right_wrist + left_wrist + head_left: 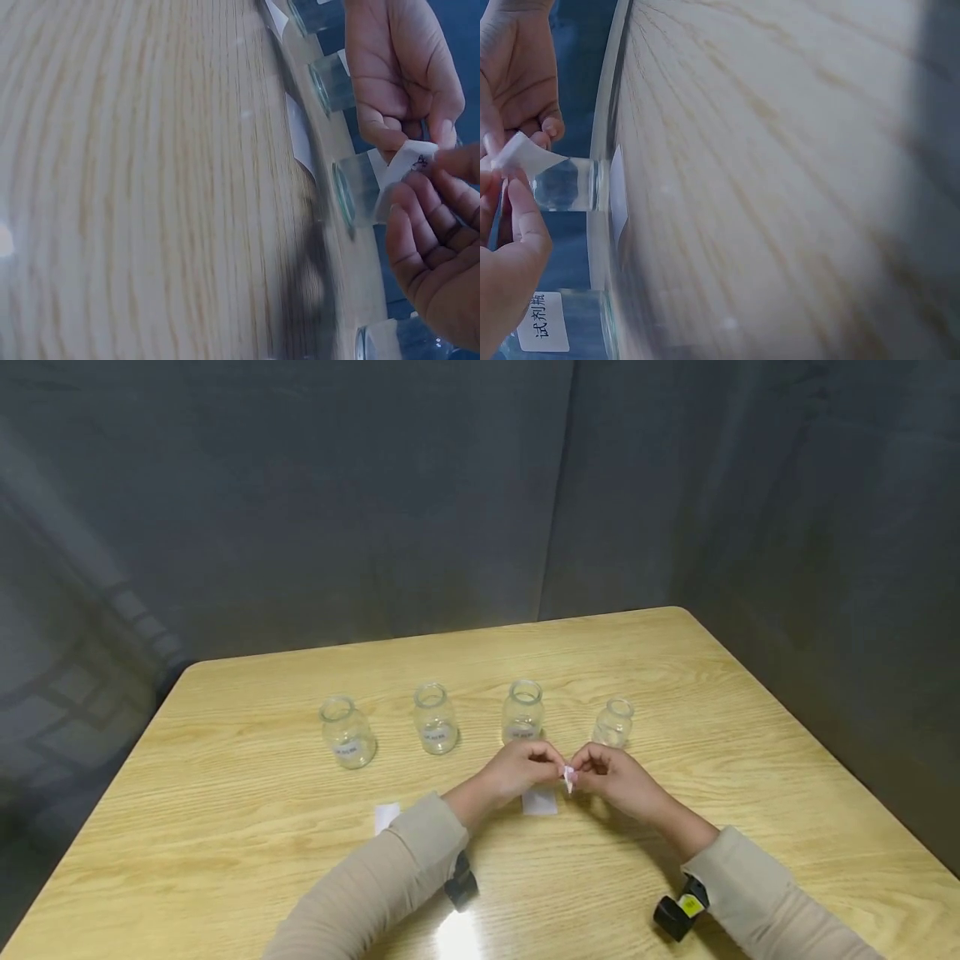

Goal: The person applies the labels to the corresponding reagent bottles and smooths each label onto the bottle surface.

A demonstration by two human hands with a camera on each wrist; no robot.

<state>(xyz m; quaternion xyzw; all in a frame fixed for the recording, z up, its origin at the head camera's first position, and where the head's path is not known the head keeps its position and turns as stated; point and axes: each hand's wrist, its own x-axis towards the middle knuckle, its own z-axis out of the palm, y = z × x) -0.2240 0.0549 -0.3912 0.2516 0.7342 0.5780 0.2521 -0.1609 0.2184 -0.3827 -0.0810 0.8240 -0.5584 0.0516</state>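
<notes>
Both hands meet over the table and pinch a small white paper label between them. My left hand holds one edge with thumb and fingertips; my right hand pinches the other. Bent and partly hidden by fingers, the label shows dark printed marks in the right wrist view. Just beyond the hands stand a labelled glass jar and, to the right, a smaller-looking glass jar on which I make out no label. A white paper piece lies flat below the left hand.
Further left stand two more clear jars, a middle one and a leftmost one, both open-topped with white printed labels. Another white paper piece lies beside the left sleeve. Dark curtains enclose the wooden table.
</notes>
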